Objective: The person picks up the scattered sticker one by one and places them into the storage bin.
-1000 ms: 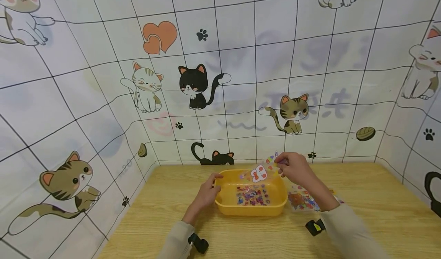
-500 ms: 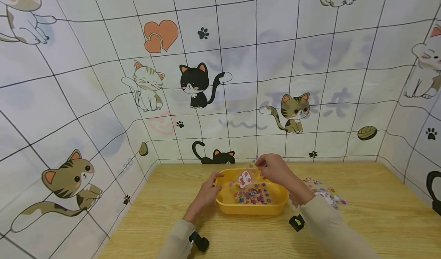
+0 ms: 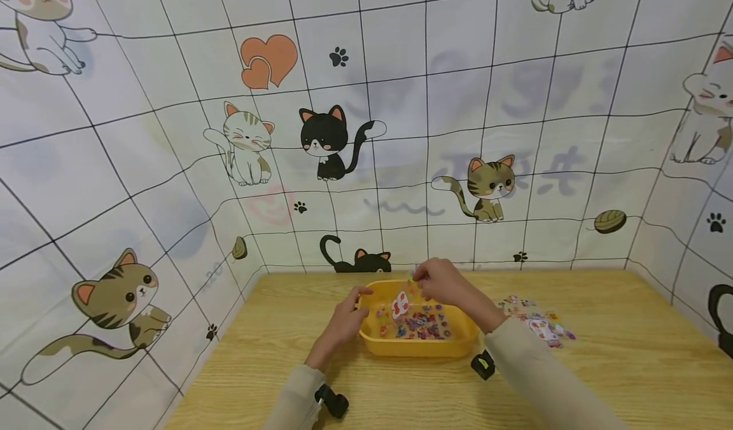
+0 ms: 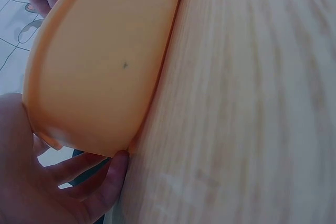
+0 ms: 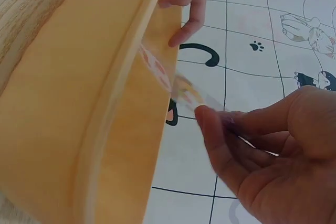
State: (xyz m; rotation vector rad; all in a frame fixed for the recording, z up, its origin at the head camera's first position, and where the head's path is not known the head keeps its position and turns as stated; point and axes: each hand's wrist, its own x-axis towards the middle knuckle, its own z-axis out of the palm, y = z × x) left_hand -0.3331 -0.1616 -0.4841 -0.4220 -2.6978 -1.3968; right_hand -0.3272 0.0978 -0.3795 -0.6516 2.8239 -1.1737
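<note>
A clear sticker sheet [image 3: 400,304] with a red-and-white cartoon bunny hangs tilted over a yellow plastic basin [image 3: 420,348]. My right hand [image 3: 443,282] pinches its upper edge between thumb and fingers. In the right wrist view the see-through sheet [image 5: 156,69] slopes from the fingertips down past the rim into the basin. At the basin's left end, my left hand [image 3: 346,314] grips the rim, fingers over the edge, as the left wrist view of this hand [image 4: 63,182] also shows. Another sheet of small colourful stickers [image 3: 426,326] lies on the basin floor.
More colourful sticker sheets [image 3: 538,325] lie on the wooden table [image 3: 275,353] right of the basin, partly behind the right forearm. A white cat-print wall covering [image 3: 401,194] rises behind the table and along both sides.
My right hand has moved left with the bunny sticker sheet, bringing it down over the left part of the basin. The left hand stays on the rim.
</note>
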